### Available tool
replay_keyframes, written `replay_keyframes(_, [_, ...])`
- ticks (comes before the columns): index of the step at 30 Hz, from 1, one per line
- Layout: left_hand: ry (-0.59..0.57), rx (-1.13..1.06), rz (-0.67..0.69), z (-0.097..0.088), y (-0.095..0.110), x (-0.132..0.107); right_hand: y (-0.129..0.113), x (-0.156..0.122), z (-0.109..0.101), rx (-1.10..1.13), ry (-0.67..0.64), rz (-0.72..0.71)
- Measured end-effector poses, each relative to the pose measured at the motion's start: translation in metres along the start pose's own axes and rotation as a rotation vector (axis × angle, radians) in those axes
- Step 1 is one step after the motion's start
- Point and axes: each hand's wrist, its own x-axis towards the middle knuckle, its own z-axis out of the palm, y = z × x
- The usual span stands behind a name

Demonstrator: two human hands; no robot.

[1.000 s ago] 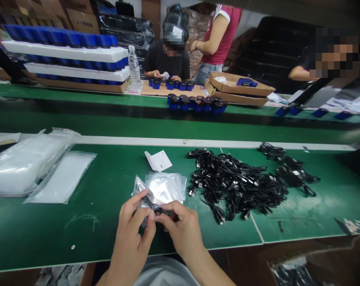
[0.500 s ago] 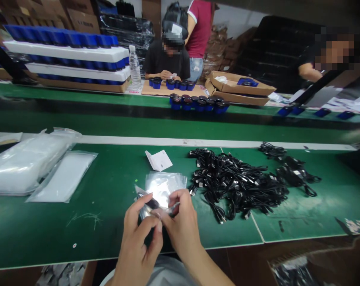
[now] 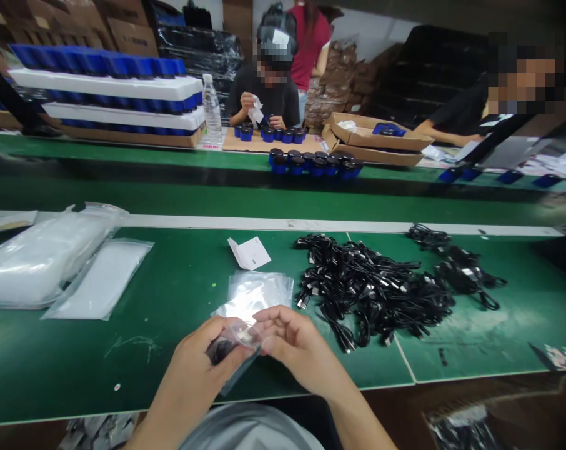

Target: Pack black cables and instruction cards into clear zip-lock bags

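My left hand (image 3: 203, 353) and my right hand (image 3: 297, 344) meet above the green workbench (image 3: 77, 356), both gripping a clear plastic bag (image 3: 238, 356). A coiled black cable (image 3: 220, 351) shows inside the bag, partly hidden by my left hand. Just beyond my fingers lies a stack of clear plastic bags (image 3: 259, 294). A small white card (image 3: 248, 253) rests farther back. To the right of my right hand spreads a tangled pile of black cables (image 3: 372, 287).
White-packed plastic bags (image 3: 39, 256) and a flat bag (image 3: 100, 278) lie at the left. Across a second green bench, a seated person (image 3: 264, 94) works among blue-capped jars (image 3: 311, 165). Cardboard trays and stacked blue-capped goods stand beyond.
My hands have moved closer to me and lower in view, taking the bag and cable away from the stack. The bag now hangs lower, and the person opposite holds up something white.
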Motion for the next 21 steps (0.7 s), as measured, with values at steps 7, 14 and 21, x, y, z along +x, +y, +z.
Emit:
replay_keyframes(7, [0.092,-0.184,0.078,0.004,-0.011,-0.003,0.001,-0.005,0.0,-0.292,0.175,-0.115])
replay_keyframes(14, [0.087,-0.206,0.118,-0.003,-0.019,-0.005,-0.009,-0.006,0.0,-0.416,0.172,-0.22])
replay_keyframes(21, [0.105,-0.223,0.17,-0.001,-0.021,-0.006,-0.003,-0.005,0.005,-0.386,0.124,-0.189])
